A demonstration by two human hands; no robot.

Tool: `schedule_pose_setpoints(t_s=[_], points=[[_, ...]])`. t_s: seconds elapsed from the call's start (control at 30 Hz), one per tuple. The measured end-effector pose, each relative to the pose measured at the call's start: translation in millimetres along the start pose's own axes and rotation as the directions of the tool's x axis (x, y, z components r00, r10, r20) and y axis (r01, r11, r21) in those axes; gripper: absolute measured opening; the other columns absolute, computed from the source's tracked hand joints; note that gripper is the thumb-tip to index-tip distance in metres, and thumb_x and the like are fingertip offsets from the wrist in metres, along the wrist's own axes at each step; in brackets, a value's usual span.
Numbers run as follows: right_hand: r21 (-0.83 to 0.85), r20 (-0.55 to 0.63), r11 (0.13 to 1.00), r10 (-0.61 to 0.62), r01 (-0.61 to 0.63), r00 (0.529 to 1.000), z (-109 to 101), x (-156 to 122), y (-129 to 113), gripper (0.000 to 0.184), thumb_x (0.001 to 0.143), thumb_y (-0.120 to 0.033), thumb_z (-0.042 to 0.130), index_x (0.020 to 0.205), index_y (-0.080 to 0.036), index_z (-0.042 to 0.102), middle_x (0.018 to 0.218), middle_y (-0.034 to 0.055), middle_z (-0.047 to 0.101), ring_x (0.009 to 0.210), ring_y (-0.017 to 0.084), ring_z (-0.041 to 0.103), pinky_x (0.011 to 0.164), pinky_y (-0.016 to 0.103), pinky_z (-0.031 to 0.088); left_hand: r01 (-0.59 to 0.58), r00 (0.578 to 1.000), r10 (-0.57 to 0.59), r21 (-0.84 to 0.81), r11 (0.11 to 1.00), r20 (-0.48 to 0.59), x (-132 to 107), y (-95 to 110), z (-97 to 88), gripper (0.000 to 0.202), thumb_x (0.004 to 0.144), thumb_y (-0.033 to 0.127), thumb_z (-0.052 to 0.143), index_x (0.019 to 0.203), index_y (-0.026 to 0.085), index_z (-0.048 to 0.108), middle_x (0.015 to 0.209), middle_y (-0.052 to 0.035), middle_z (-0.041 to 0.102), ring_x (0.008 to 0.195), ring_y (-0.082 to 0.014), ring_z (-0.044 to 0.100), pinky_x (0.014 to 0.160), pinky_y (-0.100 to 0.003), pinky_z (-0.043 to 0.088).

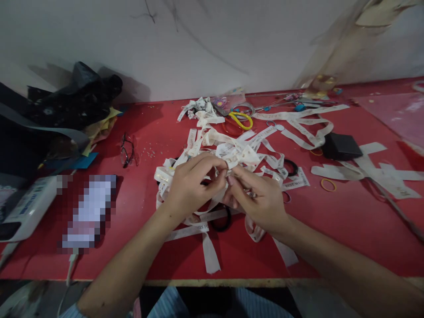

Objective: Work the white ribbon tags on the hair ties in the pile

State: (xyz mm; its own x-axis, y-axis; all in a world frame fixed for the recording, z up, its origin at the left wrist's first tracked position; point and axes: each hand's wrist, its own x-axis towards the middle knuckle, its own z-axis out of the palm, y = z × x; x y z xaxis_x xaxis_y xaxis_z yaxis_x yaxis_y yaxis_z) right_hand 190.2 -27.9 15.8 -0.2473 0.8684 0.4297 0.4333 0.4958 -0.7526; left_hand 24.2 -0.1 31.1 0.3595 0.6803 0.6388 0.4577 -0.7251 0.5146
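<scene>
Both hands meet over a heap of white printed ribbon (185,229) at the middle of the red table. My left hand (197,181) pinches a white ribbon bow (243,157) near its knot, thumb against forefinger. From the other side my right hand (256,194) grips the same bow, its fingertips almost touching those of the left. The exact spot they pinch is partly hidden by the fingers. Black hair ties (221,221) lie among the ribbon strips beneath and beside the hands.
Yellow-handled scissors (241,120) lie behind the heap, near finished-looking small bows (200,108). Eyeglasses (126,150) and a plugged-in phone (91,212) are on the left. Right of the heap are a black box (342,146), a yellow band (327,184) and crossed ribbon strips (374,170).
</scene>
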Motion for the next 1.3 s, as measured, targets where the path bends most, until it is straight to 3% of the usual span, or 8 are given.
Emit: schedule_pose_setpoints(t_s=[0.07,0.13,0.33,0.67,0.83,1.03,1.17,1.3], points=[[-0.066,-0.047,0.998,-0.011,0.008,0.999,-2.8,2.2,-3.5,0.019,0.094,-0.018,0.05,0.08,-0.018,0.062,0.052,-0.0049,0.063,0.043,0.006,0.055,0.049,0.017,0.042,0.038,0.999,-0.036,-0.073,0.997,0.028,1.2,3.4,-0.9,0.008,0.082,0.007,0.06,0.084,0.015,0.06,0.078,-0.0005,0.063,0.07,-0.0081,0.057,0.067,-0.02,0.048],[-0.139,-0.095,0.989,-0.07,0.056,0.993,-4.4,3.2,-4.6,0.02,0.092,-0.018,0.052,0.075,-0.019,0.062,0.051,-0.005,0.063,0.042,0.006,0.053,0.048,0.018,0.04,0.074,0.996,-0.068,-0.121,0.99,0.053,2.3,5.8,-2.6,0.007,0.083,0.008,0.06,0.083,0.015,0.061,0.076,0.0,0.063,0.07,-0.008,0.056,0.068,-0.02,0.047],[-0.221,-0.249,0.964,-0.204,0.15,0.947,-3.3,3.1,0.1,0.004,0.088,-0.018,0.062,0.089,-0.019,0.066,0.059,-0.0017,0.069,0.047,0.008,0.06,0.05,0.019,0.045,0.119,0.992,-0.113,-0.157,0.98,0.051,3.1,7.5,-6.4,0.004,0.085,0.013,0.061,0.082,0.016,0.061,0.075,0.0008,0.063,0.067,-0.0077,0.056,0.065,-0.02,0.047],[-0.318,-0.207,0.942,-0.178,0.106,0.962,-3.3,3.7,1.0,0.009,0.09,-0.019,0.055,0.087,-0.024,0.062,0.057,-0.0025,0.066,0.047,0.012,0.06,0.049,0.023,0.045,-0.043,0.999,0.04,0.099,0.994,0.033,-1.1,2.2,1.1,0.008,0.084,0.012,0.057,0.085,0.017,0.062,0.077,-0.0011,0.068,0.064,-0.0099,0.059,0.061,-0.022,0.048],[-0.295,-0.207,0.95,-0.167,0.101,0.964,-2.4,3.9,2.8,0.007,0.089,-0.021,0.057,0.09,-0.024,0.063,0.06,-0.0016,0.067,0.047,0.012,0.059,0.05,0.025,0.045,-0.06,0.998,0.059,0.159,0.985,0.01,-2.2,0.6,2.2,0.009,0.084,0.012,0.056,0.086,0.018,0.062,0.079,-0.0023,0.07,0.065,-0.0109,0.062,0.062,-0.022,0.05],[-0.333,-0.212,0.938,-0.176,0.098,0.961,-1.9,3.7,5.8,0.009,0.087,-0.018,0.056,0.086,-0.022,0.063,0.056,-0.0026,0.064,0.047,0.011,0.057,0.051,0.023,0.043,-0.041,0.997,0.031,0.149,0.988,0.069,-3.0,-0.5,3.8,0.007,0.083,0.013,0.057,0.084,0.017,0.062,0.077,-0.0016,0.069,0.064,-0.0104,0.062,0.061,-0.021,0.049],[-0.26,-0.228,0.963,-0.131,0.069,0.965,-1.4,3.9,5.7,0.007,0.085,-0.016,0.056,0.082,-0.02,0.06,0.055,-0.0036,0.062,0.047,0.009,0.057,0.05,0.021,0.042,-0.025,0.998,0.017,0.124,0.992,0.064,-3.7,0.9,4.7,0.006,0.083,0.013,0.057,0.084,0.017,0.062,0.076,-0.0013,0.068,0.064,-0.0107,0.061,0.061,-0.022,0.049],[0.053,-0.172,0.995,0.096,-0.088,0.98,-0.9,4.3,4.2,0.005,0.086,-0.018,0.055,0.083,-0.02,0.058,0.05,-0.0056,0.057,0.041,0.008,0.05,0.045,0.02,0.04,-0.003,0.997,-0.001,0.065,0.998,0.071,-3.4,2.1,4.1,0.006,0.085,0.014,0.057,0.085,0.018,0.06,0.076,-0.0006,0.066,0.066,-0.0102,0.059,0.063,-0.022,0.048]])
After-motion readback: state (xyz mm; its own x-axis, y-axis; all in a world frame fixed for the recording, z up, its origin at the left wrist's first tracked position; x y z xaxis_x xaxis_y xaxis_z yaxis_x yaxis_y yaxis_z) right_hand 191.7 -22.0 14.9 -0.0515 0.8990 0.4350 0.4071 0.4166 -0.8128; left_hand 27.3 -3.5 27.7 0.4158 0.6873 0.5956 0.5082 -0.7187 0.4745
